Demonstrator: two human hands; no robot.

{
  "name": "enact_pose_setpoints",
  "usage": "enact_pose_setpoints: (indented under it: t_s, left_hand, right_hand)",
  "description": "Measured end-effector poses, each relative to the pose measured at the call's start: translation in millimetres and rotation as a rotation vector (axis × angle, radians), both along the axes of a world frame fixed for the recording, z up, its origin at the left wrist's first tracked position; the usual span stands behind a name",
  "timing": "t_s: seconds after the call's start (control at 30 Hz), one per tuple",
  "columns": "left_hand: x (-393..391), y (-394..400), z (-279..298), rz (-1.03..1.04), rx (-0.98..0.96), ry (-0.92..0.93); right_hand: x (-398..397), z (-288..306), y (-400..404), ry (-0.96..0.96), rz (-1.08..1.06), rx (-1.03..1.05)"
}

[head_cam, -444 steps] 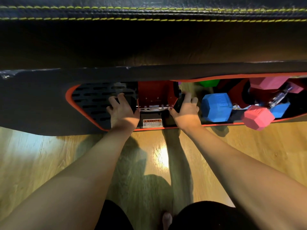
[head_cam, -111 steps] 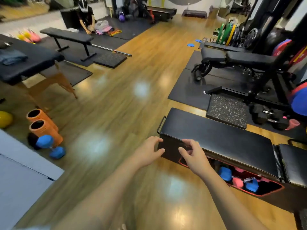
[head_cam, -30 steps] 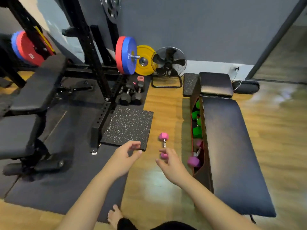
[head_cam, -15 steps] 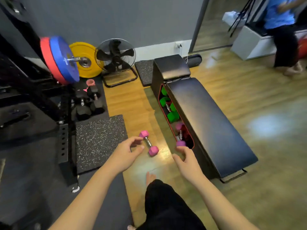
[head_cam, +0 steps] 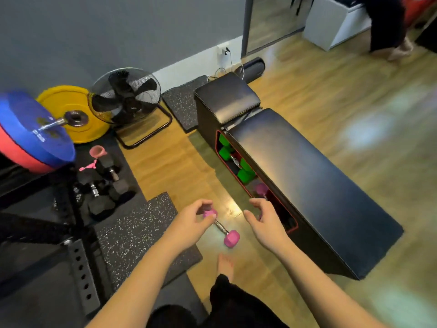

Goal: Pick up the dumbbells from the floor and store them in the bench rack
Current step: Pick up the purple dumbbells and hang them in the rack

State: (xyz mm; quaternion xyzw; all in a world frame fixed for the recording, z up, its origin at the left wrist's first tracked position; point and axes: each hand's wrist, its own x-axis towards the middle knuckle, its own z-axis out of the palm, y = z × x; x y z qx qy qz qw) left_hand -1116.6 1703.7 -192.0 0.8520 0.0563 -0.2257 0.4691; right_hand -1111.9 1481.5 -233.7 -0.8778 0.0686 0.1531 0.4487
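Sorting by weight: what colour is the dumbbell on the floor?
Pink dumbbell, clearest in the head view.

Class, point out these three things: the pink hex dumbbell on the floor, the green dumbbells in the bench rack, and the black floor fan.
pink hex dumbbell (head_cam: 232,238), head view, near hex end
green dumbbells (head_cam: 246,174), head view, one hex end
black floor fan (head_cam: 125,97), head view, front grille

Far head of pink dumbbell (head_cam: 231,237) being partly covered by left hand (head_cam: 191,223); contact not being resolved. Rack opening (head_cam: 236,162) under bench (head_cam: 307,181) being largely hidden by pad overhang; green dumbbells (head_cam: 244,172) being seen only in part. Red and blue plates (head_cam: 30,136) being cut by left edge, blurred. Second person (head_cam: 387,22) being cropped at top edge.
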Motion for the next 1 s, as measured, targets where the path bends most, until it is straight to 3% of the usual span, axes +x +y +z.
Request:
enact_pose_setpoints:
  t_s: [0.23, 0.6, 0.77, 1.0]
  left_hand:
    - [98.5, 26.8, -14.0, -0.081, -0.042, 0.061]
    - [225.1, 21.0, -90.8, -0.532, -0.049, 0.186]
    - [246.9, -11.4, -182.8, -0.656, -0.023, 0.194]
    - [246.6, -31.0, -394.4, -0.832, 0.122, 0.166]
  right_hand:
    - [60.9, 2.5, 20.6, -0.008, -0.206, -0.008]
    - [59.1, -44.1, 59.5, 0.089, -0.723, 0.006]
    - [70.2, -139.4, 57.7, 0.106, -0.889, 0.026]
    - [91.3, -349.2, 59.9, 0.091, -0.968, 0.008]
